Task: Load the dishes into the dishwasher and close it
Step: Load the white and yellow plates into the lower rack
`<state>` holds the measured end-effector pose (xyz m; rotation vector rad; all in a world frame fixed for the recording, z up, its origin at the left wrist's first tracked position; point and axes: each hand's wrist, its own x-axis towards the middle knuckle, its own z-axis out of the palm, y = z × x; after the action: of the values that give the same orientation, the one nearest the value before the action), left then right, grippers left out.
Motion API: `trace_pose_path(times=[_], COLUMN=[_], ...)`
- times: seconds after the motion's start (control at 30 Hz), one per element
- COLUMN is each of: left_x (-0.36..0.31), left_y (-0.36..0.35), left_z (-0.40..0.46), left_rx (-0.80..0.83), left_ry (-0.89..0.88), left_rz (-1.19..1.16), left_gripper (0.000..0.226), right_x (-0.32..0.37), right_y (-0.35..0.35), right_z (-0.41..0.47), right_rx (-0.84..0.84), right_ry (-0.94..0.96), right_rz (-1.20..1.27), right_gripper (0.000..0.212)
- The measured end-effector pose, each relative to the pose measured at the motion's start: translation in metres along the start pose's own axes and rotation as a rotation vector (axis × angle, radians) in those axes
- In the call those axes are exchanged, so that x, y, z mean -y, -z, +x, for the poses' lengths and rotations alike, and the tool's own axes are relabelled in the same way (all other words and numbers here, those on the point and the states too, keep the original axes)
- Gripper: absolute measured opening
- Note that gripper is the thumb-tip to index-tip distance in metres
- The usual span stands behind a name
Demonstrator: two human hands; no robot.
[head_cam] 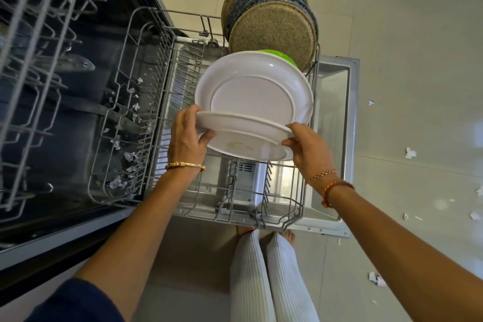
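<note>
I hold a white plate [245,142] by its rim over the pulled-out lower rack [285,214], my left hand [187,138] on its left edge and my right hand [308,149] on its right edge. It is tilted with its upper face toward me. Just behind it another white plate [251,86] stands on edge in the rack, then a green plate [281,56] mostly hidden, then several speckled beige and blue plates [271,34] at the far end. The rack rests over the open dishwasher door [337,86].
The dishwasher tub [78,117] gapes at the left with the upper rack [34,42] pulled out above it. Paper scraps lie in the rack's left side [125,157] and on the floor [410,153] at the right. My legs [269,277] stand against the door's near edge.
</note>
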<state>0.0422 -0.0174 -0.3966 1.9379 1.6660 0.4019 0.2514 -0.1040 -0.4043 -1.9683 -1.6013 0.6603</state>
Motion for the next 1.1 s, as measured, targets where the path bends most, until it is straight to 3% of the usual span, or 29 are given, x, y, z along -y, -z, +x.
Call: trace_pose_path(times=[0.17, 0.3, 0.43, 0.57, 0.7, 0.8, 0.9, 1.1], left_x=[-0.002, -0.006, -0.004, -0.010, -0.016, -0.024, -0.031, -0.063], left_y=[-0.005, -0.010, -0.014, -0.014, -0.012, -0.011, -0.005, 0.050], left_z=[0.022, 0.023, 0.011, 0.000, -0.005, -0.008, -0.010, -0.029], left_rx=[0.105, 0.052, -0.083, -0.150, -0.163, -0.149, -0.152, -0.249], left_ry=[-0.013, -0.031, -0.057, -0.080, -0.160, -0.163, -0.192, -0.308], left_rz=[0.050, 0.032, -0.014, 0.002, 0.069, 0.088, 0.099, 0.018], left_gripper=[0.089, 0.089, 0.083, 0.089, 0.092, 0.091, 0.082, 0.051], right_x=[0.002, 0.001, 0.000, -0.001, -0.003, -0.002, 0.010, 0.067], right_y=[0.005, 0.005, -0.002, -0.010, -0.017, -0.014, 0.001, 0.056], right_z=[0.015, 0.013, 0.000, -0.009, -0.010, -0.010, -0.009, -0.002], right_rx=[-0.015, -0.021, -0.107, -0.258, -0.256, -0.299, -0.352, -0.440], right_ry=[-0.205, -0.203, 0.013, 0.282, 0.471, 0.519, 0.600, 0.644], right_rz=[-0.018, -0.036, -0.020, -0.415, -0.756, -0.721, -0.438, -0.027], right_gripper=[0.011, 0.026, 0.062, 0.092, 0.123, 0.102, 0.070, 0.030])
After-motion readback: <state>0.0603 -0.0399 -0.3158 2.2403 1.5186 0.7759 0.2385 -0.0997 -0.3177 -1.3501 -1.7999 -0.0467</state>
